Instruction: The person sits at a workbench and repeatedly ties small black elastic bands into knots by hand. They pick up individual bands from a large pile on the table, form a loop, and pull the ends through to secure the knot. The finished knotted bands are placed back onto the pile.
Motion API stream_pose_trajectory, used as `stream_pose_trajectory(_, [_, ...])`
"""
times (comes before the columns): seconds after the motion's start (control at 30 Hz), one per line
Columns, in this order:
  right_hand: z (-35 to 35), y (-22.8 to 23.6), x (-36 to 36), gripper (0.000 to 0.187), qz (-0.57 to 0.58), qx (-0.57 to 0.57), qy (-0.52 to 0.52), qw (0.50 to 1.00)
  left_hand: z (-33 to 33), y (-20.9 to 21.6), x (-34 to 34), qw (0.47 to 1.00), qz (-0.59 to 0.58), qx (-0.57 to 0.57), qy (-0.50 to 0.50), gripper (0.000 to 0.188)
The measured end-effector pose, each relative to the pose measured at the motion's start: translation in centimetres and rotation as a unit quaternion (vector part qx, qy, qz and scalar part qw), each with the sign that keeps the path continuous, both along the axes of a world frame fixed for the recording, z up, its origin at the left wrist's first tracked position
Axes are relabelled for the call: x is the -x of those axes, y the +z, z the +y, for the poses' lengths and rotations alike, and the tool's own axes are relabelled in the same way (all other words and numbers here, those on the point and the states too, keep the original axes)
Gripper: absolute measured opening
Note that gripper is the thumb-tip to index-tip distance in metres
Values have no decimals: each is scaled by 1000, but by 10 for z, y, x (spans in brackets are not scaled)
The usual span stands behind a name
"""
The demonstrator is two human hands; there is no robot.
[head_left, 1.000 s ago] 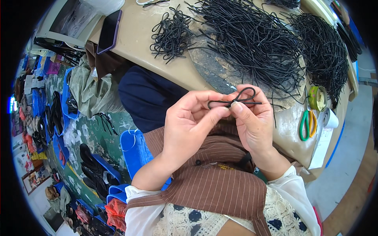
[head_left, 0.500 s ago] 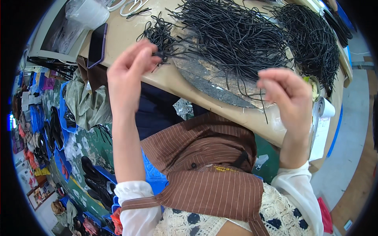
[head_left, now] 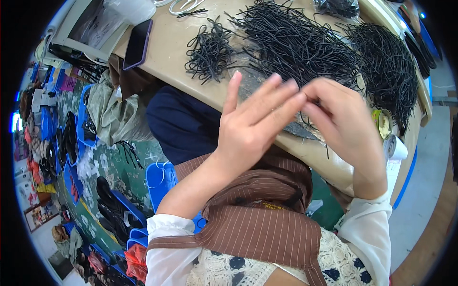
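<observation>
Black cords (head_left: 296,45) lie in a wide heap at one o'clock from the view's centre, over a dark, worn board (head_left: 304,129) on the tan table (head_left: 167,57). Near half past eleven is a smaller looped pile (head_left: 208,52); at two o'clock, another heap (head_left: 381,71). A second ago both hands pinched one cord shaped into loops; half a second ago the left was over the looped pile. Now both have come together near the middle, by the board's near edge, and no looped cord shows between them. That suggests one piece has been put aside, most likely on the looped pile. The left hand (head_left: 248,133) has its fingers fanned wide, their blurred tips touching or just beside the right hand (head_left: 346,121), which is curled, thumb drawn toward the fingers (whether it pinches a cord, I cannot tell). Near it, toward three o'clock, are a green tin (head_left: 383,123) and a white roll (head_left: 398,148). Well apart, at half past ten, lies a phone (head_left: 137,45).
</observation>
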State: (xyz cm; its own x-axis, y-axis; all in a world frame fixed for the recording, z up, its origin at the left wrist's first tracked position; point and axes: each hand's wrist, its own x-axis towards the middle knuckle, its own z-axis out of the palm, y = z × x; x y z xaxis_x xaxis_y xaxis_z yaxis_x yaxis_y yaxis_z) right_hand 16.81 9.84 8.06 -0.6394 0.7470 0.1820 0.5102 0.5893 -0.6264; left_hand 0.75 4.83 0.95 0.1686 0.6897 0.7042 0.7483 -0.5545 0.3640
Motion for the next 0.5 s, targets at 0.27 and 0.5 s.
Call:
stream_pose_trajectory(0.27, [-9,15,-21,14,152,585,55,795,-26,29,19,944,-212,236,-92,20])
stream_pose_trajectory(0.5, [-9,-40,-2,12,253,536,48,804,-29,-4,14,555,-644,510,-131,19])
